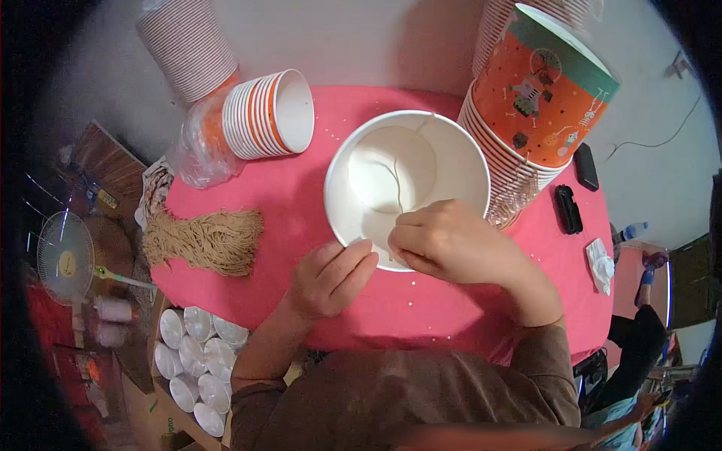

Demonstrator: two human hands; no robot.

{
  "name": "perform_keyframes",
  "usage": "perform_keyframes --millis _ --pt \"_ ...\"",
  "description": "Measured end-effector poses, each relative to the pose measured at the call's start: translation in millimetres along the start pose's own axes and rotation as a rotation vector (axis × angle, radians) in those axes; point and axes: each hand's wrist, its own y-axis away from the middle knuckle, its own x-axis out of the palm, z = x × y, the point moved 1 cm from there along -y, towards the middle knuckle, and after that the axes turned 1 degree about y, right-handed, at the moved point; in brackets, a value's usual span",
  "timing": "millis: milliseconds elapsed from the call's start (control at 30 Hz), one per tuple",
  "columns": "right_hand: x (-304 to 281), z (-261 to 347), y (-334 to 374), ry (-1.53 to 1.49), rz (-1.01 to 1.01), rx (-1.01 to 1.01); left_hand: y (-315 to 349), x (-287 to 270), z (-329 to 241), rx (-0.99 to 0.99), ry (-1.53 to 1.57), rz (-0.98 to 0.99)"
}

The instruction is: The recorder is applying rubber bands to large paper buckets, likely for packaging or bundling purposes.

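In the middle of the table stands a large white paper bucket (353, 173), its mouth facing up toward me. A thin tan string (397, 179) hangs inside it, and another strand crosses its far rim. My left hand (331, 278) is closed at the near rim, thumb and fingers pinching the wall there. Over the near right rim reaches my right hand (447, 240), fingers bent together at the end of the string. Its fingertips are partly hidden. A thick bundle of tan strings (207, 239) lies on the table to the left.
Behind on the left lie nested small paper tubs (293, 113) in plastic. At the right rises a tall stack of orange patterned buckets (545, 98). A black case (568, 209) and a crumpled tissue (600, 264) lie near the right edge. Clear cups (192, 353) fill a box at lower left.
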Motion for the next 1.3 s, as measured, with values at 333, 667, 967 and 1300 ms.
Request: perform_keyframes --millis 333,667,967,1300 --pt "1 -1 -2 -0.044 0.034 -0.008 0 -3 0 -0.006 0.011 0.013" --pt "13 -18 -8 -0.26 0.12 0.007 4 3 10 -0.167 0.17 0.067" --pt "4 -33 -28 -0.601 0.323 0.119 0 11 15 -0.504 0.26 -0.139" --pt "4 -30 -36 -0.581 0.308 0.182 6 19 5 -0.548 0.239 -0.101"
